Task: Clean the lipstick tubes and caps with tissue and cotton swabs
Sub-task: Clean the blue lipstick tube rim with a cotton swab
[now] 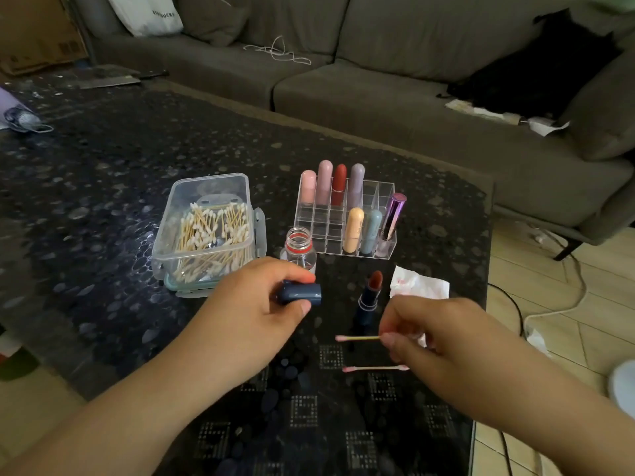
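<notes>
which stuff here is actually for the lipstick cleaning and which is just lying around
For the job:
- left hand holding the blue cap
- right hand pinching a cotton swab
- open lipstick
- tissue
- swab box
- lipstick rack
- used swab
- small open bottle

Lying about:
- face mask
- white bag
- cord on the sofa

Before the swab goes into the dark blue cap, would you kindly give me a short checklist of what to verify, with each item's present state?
1. Left hand grips the dark blue cap: ok.
2. Cap opening faces the right hand: ok.
3. Right hand pinches a cotton swab: ok.
4. Swab tip clean: not ok, it looks pink.
5. Open lipstick stands upright on the table, apart from the hands: ok.
6. Inside of cap dirty: cannot tell.
</notes>
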The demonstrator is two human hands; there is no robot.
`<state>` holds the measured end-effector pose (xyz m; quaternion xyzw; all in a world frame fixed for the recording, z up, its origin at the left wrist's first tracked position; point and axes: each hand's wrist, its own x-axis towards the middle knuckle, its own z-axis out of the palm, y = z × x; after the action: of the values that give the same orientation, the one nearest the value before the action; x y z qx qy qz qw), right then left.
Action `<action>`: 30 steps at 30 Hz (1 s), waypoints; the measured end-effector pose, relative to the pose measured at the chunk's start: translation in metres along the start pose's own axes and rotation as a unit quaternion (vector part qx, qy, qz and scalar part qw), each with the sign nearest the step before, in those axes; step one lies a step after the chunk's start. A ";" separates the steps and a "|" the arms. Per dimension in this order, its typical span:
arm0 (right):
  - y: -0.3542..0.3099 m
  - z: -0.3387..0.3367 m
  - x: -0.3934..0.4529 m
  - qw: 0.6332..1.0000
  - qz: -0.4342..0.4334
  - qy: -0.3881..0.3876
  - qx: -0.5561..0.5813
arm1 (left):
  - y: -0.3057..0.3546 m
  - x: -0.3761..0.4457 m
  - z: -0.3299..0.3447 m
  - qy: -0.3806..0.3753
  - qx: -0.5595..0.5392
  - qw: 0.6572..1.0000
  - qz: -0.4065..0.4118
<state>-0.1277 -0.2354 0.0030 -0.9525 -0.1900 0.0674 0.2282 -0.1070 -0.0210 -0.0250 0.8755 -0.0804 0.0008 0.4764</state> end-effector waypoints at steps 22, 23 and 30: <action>0.019 0.028 0.038 0.977 0.127 0.091 0.144 | -0.019 0.011 0.042 -0.033 0.354 0.926 0.124; 0.020 0.029 0.039 0.975 0.122 0.096 0.157 | -0.019 0.012 0.042 -0.033 0.359 0.925 0.120; 0.012 0.010 0.029 0.944 0.064 0.108 0.305 | 0.002 0.002 0.038 -0.010 0.015 0.998 0.058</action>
<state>-0.0990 -0.2295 -0.0120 -0.8492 -0.0729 0.0338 0.5219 -0.1077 -0.0537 -0.0440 0.8765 -0.1356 0.0214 0.4614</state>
